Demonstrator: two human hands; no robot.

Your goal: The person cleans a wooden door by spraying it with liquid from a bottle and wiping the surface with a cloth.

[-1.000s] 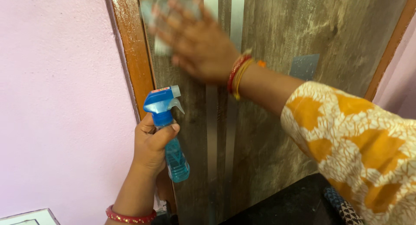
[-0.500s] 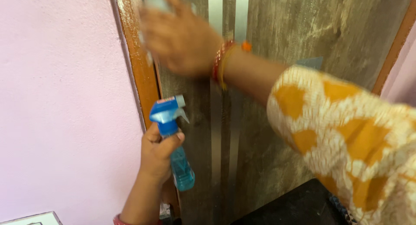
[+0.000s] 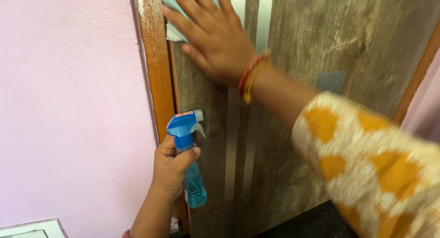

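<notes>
My right hand (image 3: 214, 34) lies flat against a grey-brown wooden door (image 3: 330, 41), pressing a pale blue cloth (image 3: 175, 15) onto it near the top left corner. The cloth shows only under my fingertips. My left hand (image 3: 170, 169) grips a blue spray bottle (image 3: 189, 160) upright by its neck, low beside the door's edge, with the nozzle facing the door. Red and yellow bangles circle my right wrist, and a yellow and white patterned sleeve covers the forearm.
An orange-brown wooden frame (image 3: 155, 68) runs down the door's left side against a pink wall (image 3: 68, 105). Two vertical metal strips (image 3: 238, 141) run down the door. A white object's corner (image 3: 32, 229) shows at bottom left, a dark surface (image 3: 311, 222) at the bottom.
My right hand has slid the cloth upward and to the left across the door, then settled near the frame. The spray bottle in my left hand has stayed almost still.
</notes>
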